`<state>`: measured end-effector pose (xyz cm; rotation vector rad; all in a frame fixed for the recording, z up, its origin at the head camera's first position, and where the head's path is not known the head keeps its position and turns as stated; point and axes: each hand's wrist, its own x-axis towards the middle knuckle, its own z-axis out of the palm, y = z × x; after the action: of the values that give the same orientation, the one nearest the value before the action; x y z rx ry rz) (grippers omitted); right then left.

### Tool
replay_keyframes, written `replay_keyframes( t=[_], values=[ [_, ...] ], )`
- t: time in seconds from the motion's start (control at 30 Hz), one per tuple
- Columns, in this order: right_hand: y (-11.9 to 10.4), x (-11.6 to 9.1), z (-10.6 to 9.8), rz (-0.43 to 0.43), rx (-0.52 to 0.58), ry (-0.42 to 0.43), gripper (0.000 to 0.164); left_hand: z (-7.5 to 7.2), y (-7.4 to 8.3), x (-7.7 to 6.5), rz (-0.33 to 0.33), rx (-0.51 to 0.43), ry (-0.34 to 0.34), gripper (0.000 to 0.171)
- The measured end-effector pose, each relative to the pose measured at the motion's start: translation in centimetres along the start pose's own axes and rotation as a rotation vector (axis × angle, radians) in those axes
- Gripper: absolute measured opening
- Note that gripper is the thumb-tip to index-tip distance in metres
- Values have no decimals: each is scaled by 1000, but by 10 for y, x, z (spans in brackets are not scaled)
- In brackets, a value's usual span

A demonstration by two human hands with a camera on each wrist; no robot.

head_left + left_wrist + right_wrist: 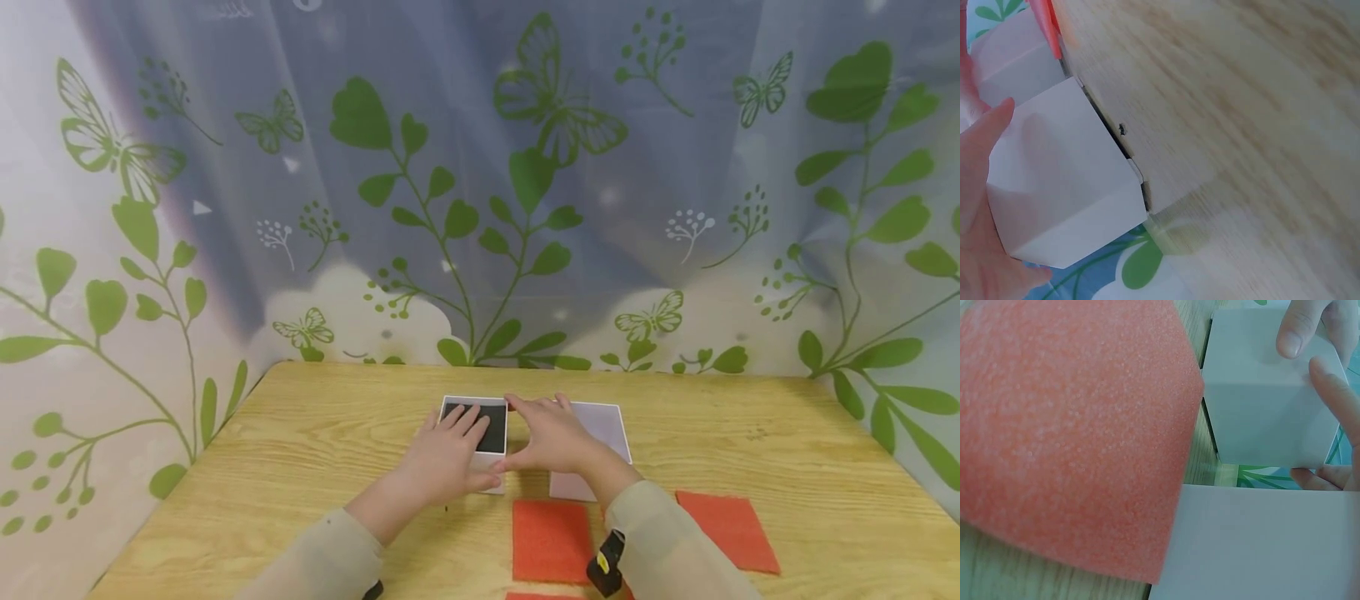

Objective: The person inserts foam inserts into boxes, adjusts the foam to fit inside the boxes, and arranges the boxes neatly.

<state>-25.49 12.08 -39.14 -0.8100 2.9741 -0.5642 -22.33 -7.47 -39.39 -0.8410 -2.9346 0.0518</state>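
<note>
A white box (pixel 491 461) with a black inside or insert (pixel 493 429) at its top stands on the table between the hands. My left hand (pixel 442 462) rests over it, fingers straight and spread on the black surface, thumb at the front wall. With my right hand (pixel 555 437) I hold the box's right side, thumb at the front corner and fingers at the back corner. In the left wrist view the box's plain white walls (pixel 1060 156) show. A second white box (pixel 607 429), pale on top, stands to the right, partly hidden behind my right hand.
Orange-red foam squares lie nearer me: one in front of the boxes (pixel 551 542), one to the right (pixel 727 532), another at the bottom edge (pixel 543 596). A leaf-patterned curtain (pixel 480 208) hangs behind the wooden table (pixel 337 417). Foam fills much of the right wrist view.
</note>
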Motion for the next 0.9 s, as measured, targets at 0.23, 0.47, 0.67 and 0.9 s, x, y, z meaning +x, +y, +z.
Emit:
replay_keyframes(
  t=[0.23, 0.47, 0.67, 0.9],
  values=[
    [-1, -2, -1, 0, 4, -7, 106, 0, -3, -2, 62, 12, 14, 80],
    [-2, -2, -1, -3, 7, -5, 106, 1, -5, -1, 68, 12, 0, 76],
    [-2, -1, -2, -2, 18, -9, 106, 2, -6, 0, 78, 7, 10, 75],
    [-1, -1, -2, 2, 25, -10, 106, 1, -3, 5, 92, 38, 33, 73]
  ],
)
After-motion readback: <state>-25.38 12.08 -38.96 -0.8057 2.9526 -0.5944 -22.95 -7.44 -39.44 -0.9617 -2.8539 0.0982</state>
